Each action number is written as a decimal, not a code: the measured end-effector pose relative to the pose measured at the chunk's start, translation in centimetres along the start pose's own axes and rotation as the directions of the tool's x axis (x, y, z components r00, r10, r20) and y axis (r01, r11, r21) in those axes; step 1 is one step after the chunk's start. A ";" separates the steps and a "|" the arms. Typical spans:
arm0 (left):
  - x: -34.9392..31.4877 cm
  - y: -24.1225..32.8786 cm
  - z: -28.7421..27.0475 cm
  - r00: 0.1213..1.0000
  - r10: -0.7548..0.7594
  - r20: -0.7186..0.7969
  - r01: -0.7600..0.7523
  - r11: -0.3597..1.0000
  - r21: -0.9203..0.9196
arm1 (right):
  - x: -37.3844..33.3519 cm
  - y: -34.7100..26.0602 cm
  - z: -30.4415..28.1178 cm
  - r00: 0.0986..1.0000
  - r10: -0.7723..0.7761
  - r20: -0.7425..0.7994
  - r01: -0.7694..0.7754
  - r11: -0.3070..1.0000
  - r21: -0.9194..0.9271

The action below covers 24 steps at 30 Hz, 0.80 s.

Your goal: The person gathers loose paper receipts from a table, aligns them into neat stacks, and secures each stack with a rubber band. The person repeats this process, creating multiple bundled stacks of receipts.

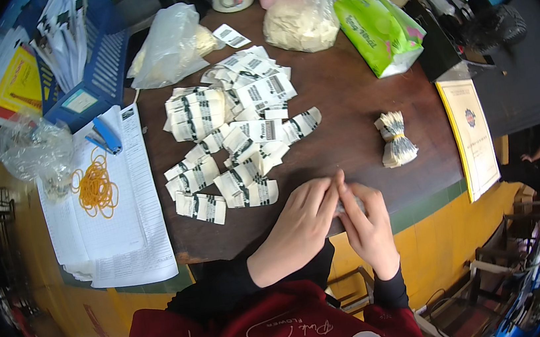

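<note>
My left hand (303, 214) and my right hand (368, 220) meet at the table's front edge, fingertips pressed together. Between them a small greyish-white bit shows, mostly hidden, and its kind cannot be made out. To their left lie several fanned stacks of white fabric labels (244, 179) with dark print. Behind these is a bigger heap of labels (266, 92), with one thick block of labels (196, 113) at its left. Right of my hands, a bundle of labels (398, 140) is tied round its middle with a yellow rubber band.
At left, papers (130, 217) carry a pile of rubber bands (96, 188), a blue stapler (105, 135) and a crumpled clear bag (35, 152). A blue file rack (89, 76) stands behind. Plastic bags (301, 24), a green packet (379, 29) and a booklet (469, 136) line the back and right.
</note>
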<state>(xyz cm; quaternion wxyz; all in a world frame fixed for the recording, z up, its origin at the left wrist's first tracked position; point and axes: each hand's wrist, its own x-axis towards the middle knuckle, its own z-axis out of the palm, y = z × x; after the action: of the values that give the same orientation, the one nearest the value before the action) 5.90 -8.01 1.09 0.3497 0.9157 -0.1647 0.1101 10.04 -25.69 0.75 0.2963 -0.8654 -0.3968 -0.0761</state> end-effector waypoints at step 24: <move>-11.9 -1.3 -10.8 0.855 -0.442 -0.270 0.216 0.778 -0.590 | 5.2 -7.4 0.8 0.967 -0.097 -0.236 0.240 0.656 0.715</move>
<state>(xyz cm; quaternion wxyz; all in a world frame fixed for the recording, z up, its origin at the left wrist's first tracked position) -5.51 2.84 4.41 0.6324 0.7525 0.0513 0.1767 8.06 -18.12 5.35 0.6460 -0.6205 -0.4444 -0.0131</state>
